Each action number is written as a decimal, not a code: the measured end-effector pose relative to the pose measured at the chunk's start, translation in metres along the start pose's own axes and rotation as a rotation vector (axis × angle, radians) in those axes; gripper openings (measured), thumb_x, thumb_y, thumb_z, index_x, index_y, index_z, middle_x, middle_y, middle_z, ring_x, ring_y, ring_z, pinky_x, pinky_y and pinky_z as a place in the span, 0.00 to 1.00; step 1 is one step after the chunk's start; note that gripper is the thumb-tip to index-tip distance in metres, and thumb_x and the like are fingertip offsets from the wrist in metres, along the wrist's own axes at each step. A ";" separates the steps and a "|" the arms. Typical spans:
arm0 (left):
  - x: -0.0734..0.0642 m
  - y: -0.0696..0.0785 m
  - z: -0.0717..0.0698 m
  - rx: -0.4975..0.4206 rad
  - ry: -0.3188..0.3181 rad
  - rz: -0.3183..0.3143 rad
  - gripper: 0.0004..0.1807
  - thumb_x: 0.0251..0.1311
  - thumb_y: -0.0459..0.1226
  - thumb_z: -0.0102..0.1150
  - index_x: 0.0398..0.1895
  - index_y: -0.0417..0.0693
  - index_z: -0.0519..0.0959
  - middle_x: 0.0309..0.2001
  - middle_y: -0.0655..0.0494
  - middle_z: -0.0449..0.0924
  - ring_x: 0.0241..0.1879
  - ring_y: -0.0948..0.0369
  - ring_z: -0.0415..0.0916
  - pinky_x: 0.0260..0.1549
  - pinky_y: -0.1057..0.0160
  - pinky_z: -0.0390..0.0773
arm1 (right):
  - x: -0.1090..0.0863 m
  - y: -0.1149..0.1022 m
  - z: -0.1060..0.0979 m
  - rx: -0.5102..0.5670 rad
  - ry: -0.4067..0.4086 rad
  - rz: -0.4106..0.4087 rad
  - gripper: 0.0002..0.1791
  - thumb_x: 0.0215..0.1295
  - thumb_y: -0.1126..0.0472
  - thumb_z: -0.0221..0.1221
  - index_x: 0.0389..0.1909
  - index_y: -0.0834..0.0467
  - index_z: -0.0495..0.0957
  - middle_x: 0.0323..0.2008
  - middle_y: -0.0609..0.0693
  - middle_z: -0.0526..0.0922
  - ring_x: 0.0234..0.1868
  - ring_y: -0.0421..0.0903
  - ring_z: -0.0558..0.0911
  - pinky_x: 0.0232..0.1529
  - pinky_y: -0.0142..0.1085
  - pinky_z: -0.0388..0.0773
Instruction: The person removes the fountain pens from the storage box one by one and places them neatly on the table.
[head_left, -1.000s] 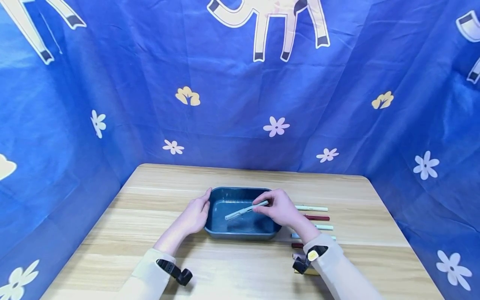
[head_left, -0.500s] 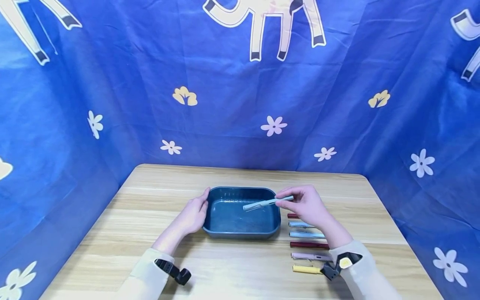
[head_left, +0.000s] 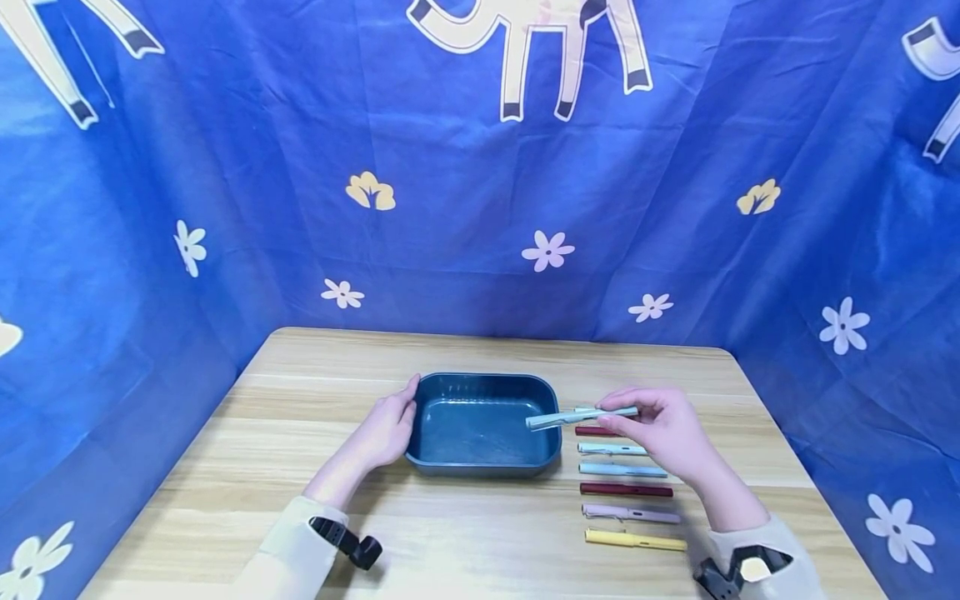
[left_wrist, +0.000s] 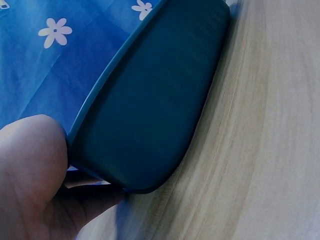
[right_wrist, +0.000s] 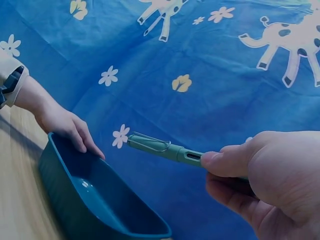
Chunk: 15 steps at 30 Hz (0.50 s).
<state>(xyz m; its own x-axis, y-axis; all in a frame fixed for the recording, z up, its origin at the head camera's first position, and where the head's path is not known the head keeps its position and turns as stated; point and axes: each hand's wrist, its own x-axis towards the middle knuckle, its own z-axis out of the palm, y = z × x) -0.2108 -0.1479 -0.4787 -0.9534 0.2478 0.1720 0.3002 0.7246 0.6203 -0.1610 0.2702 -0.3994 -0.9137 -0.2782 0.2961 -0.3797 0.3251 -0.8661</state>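
Note:
A dark teal rectangular box (head_left: 480, 462) stands on the table, nothing lying inside it. At its left end my left hand (head_left: 390, 425) holds the wall, fingers on the rim; the box's outer side (left_wrist: 150, 110) fills much of the left wrist view. My right hand (head_left: 663, 429) pinches a pale green fountain pen (head_left: 558, 419) between thumb and fingers. This capped pen (right_wrist: 155, 146), its clip up, points left, and its cap end overlaps the box's right rim in the head view. Below the right hand lies a row of pens, the farthest partly hidden.
From back to front, the row has a dark red pen (head_left: 592, 431), light blue pens (head_left: 622, 470), another dark red pen (head_left: 626, 490), a lilac pen (head_left: 630, 513) and a yellow pen (head_left: 633, 540). A blue patterned cloth (head_left: 465, 275) encloses the wooden table (head_left: 450, 542).
My right hand has carried the pale green pen rightward from above the box's inside to its right rim, over the pen row. My left hand stays at the box's left end.

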 end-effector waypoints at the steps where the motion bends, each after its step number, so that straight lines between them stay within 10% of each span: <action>1: 0.000 0.000 0.000 0.002 0.000 0.004 0.28 0.74 0.32 0.39 0.75 0.35 0.53 0.68 0.34 0.62 0.66 0.44 0.63 0.67 0.46 0.62 | -0.004 0.001 -0.002 0.003 0.004 -0.010 0.10 0.56 0.58 0.71 0.39 0.54 0.88 0.41 0.49 0.86 0.41 0.49 0.84 0.28 0.35 0.83; 15: 0.001 0.000 0.000 0.001 0.002 0.004 0.28 0.74 0.32 0.39 0.75 0.35 0.53 0.68 0.35 0.62 0.66 0.44 0.63 0.67 0.47 0.62 | -0.064 0.016 -0.017 0.039 0.066 -0.026 0.09 0.54 0.69 0.70 0.37 0.62 0.86 0.40 0.56 0.86 0.39 0.45 0.85 0.31 0.34 0.85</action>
<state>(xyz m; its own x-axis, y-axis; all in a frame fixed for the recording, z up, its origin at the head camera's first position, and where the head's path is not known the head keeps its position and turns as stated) -0.2116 -0.1479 -0.4787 -0.9523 0.2494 0.1760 0.3041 0.7245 0.6185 -0.1109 0.3091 -0.4251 -0.9115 -0.2255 0.3438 -0.3990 0.2825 -0.8724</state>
